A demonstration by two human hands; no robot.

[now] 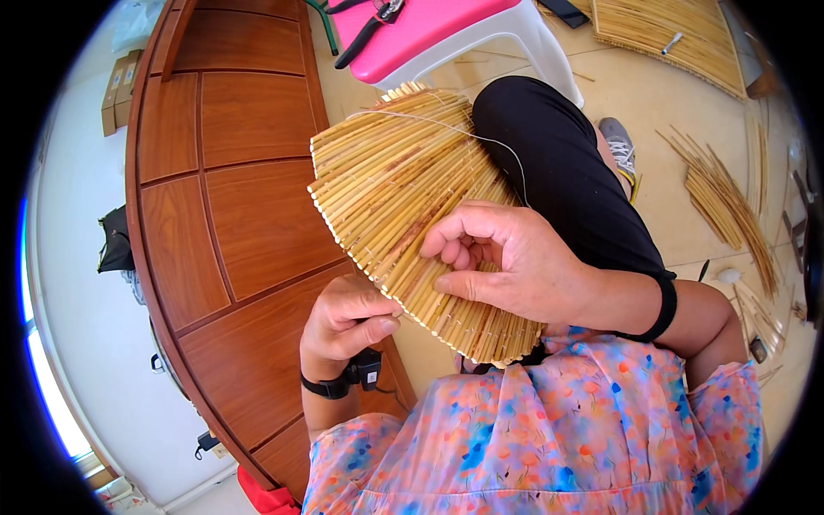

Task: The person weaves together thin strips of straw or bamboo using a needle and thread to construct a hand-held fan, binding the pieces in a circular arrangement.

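A bundle-like mat of thin yellow stalks (403, 184), stitched in rows, lies curved across my lap and against my raised knee. My left hand (348, 318) is closed in a pinch at the mat's lower-left edge, by the cut stalk ends. Whatever its fingertips hold is too small to make out. Over the mat's face, my right hand (515, 257) has its fingers curled inward, the thumb lying apart from them near the stalks. A pale thread (481, 137) loops over the mat's top and runs down to the back of my right hand, where its end is hidden.
Pruning shears (371, 34) rest on a pink-topped white stool (429, 39) ahead. Another stalk mat (669, 39) lies at the far right, with loose stalks (725, 202) on the tiled floor. A reddish-brown wooden panelled surface (249, 172) fills the left.
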